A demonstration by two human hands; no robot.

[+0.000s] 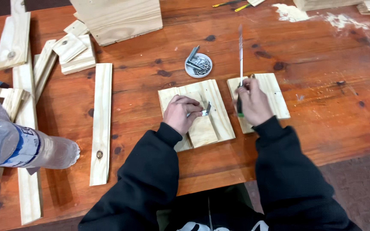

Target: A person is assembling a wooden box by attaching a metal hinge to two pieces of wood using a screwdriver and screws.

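Pine boards, stacked flat, lie under the left hand, whose curled fingers pinch a small metal bracket against the top piece; the knuckles hide how much of it they cover. Beside them, a second pine square sits beneath the right hand, fingers wrapped round a screwdriver standing upright, its tip hidden behind them. Beyond both fingertips, a round dish of screws. A blurred plastic bottle is cut off at left.
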